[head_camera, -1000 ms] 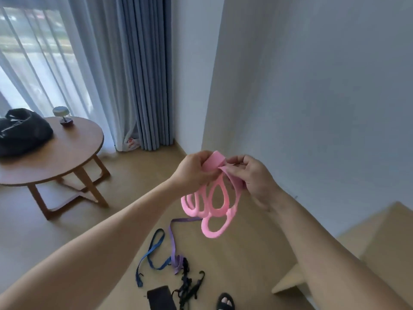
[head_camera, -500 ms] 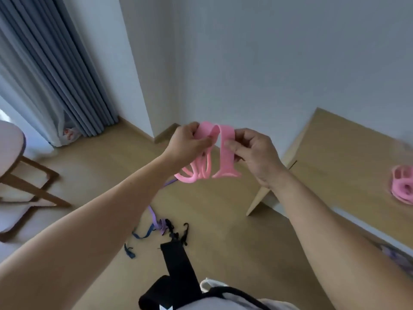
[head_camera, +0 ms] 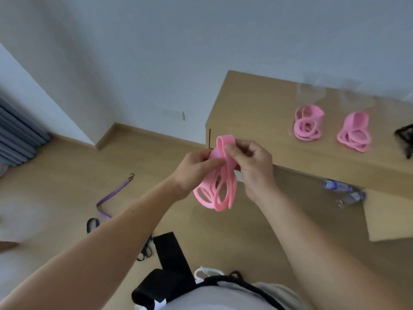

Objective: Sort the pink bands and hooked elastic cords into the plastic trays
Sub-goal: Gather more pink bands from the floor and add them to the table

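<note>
While the left hand and right hand pinch the pink band, loops hanging down, pink bundles on the tabletop lie ahead-right, nearer the right hand.

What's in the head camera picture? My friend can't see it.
The left hand and right hand pinch a bunch of pink bands in mid-air. Two more pink bunches lie on a wooden desk, and a purple hooked cord lies on the floor.
</note>
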Tool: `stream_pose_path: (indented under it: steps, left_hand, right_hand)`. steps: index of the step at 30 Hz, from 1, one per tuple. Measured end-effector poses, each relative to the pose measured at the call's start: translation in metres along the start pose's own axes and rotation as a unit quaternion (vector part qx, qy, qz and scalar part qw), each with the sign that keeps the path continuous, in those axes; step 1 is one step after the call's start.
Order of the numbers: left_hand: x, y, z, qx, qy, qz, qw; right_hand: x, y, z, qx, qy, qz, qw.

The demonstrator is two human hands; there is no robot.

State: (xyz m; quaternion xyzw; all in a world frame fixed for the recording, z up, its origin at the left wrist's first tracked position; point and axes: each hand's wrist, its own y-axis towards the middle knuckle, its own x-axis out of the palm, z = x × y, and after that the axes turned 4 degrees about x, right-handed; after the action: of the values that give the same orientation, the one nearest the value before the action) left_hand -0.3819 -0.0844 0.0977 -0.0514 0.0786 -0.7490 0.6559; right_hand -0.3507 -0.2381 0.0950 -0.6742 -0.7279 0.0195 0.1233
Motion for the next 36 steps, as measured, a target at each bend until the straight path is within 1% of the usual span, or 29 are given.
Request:
stream_pose_path:
  steps: [4, 7, 9, 11, 13, 15, 19, 23, 26, 30, 32, 34, 36]
  left_hand:
    - [0.061, 0.032, 0.006, 0.002, -0.026, -0.033, 0.999]
    - [0.095, 0.055, 0.011, 0.021, -0.001, -0.050, 0.999]
    - [0.114, 0.074, 0.013, 0.035, 0.024, -0.046, 0.998]
    - [0.128, 0.096, 0.018, 0.056, 0.051, -0.021, 0.997]
    - [0.140, 0.121, 0.023, 0.066, 0.055, -0.016, 0.996]
    - [0.150, 0.150, 0.029, 0.058, 0.040, -0.029, 0.997]
    - [0.172, 0.207, 0.040, 0.047, 0.009, -0.067, 0.997]
    - [0.186, 0.263, 0.063, 0.065, -0.045, -0.111, 0.991]
    - [0.191, 0.302, 0.081, 0.065, -0.065, -0.141, 0.986]
    - [0.204, 0.341, 0.088, 0.038, -0.105, -0.216, 0.970]
    - [0.212, 0.353, 0.087, 0.022, -0.117, -0.262, 0.958]
    - [0.220, 0.363, 0.083, 0.031, -0.070, -0.294, 0.953]
    - [0.226, 0.373, 0.075, 0.038, -0.045, -0.298, 0.953]
  right_hand:
    - [-0.064, 0.006, -0.011, 0.015, 0.060, 0.106, 0.992]
    - [-0.094, 0.014, -0.021, 0.016, 0.095, 0.163, 0.982]
    - [-0.108, 0.022, -0.027, 0.028, 0.124, 0.173, 0.977]
    - [-0.120, 0.033, -0.034, 0.042, 0.141, 0.174, 0.974]
    - [-0.135, 0.045, -0.040, 0.046, 0.145, 0.162, 0.975]
    - [-0.152, 0.058, -0.045, 0.032, 0.111, 0.156, 0.981]
    - [-0.183, 0.094, -0.059, -0.008, -0.011, 0.183, 0.983]
    - [-0.210, 0.135, -0.083, -0.005, -0.120, 0.207, 0.971]
    - [-0.224, 0.156, -0.092, 0.002, -0.160, 0.205, 0.966]
    - [-0.238, 0.177, -0.099, 0.010, -0.179, 0.239, 0.954]
    - [-0.247, 0.183, -0.101, 0.013, -0.147, 0.258, 0.955]
    - [-0.260, 0.187, -0.102, 0.014, -0.110, 0.279, 0.954]
    - [-0.276, 0.192, -0.101, 0.020, -0.104, 0.292, 0.951]
